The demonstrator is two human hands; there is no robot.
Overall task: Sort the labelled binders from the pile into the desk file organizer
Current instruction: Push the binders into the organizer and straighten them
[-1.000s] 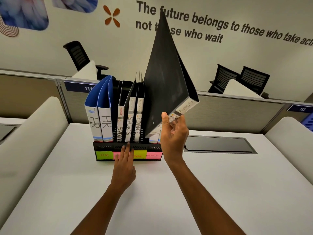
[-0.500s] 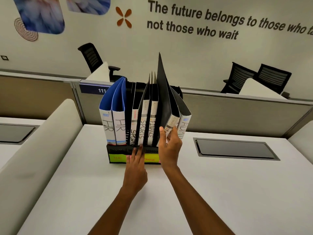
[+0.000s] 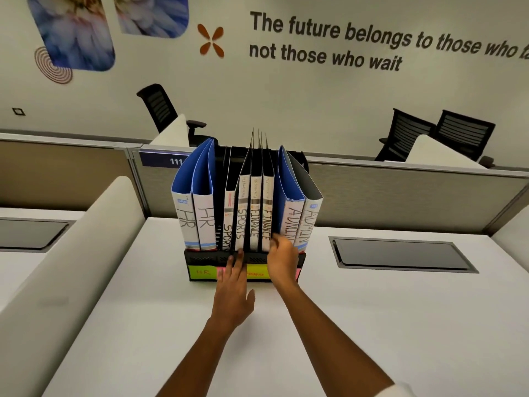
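Right hand (image 3: pixel 282 257) fingertips pinching second FINANCE binder (image 3: pixel 267 213); flat left hand (image 3: pixel 233 285) against organizer (image 3: pixel 200 257).

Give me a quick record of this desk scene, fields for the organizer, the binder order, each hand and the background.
organizer: black desk file organizer on white desk
binders left to right: HR, HR, SPORTS, SPORTS, FINANCE, FINANCE, ADMIN, ADMIN
left hand: fingers flat on organizer front
right hand: at foot of second FINANCE binder
background: office chairs, wall lettering

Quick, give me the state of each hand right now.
Left hand: open, fingers straight on the organizer front.
Right hand: at the FINANCE binder, grip unclear.
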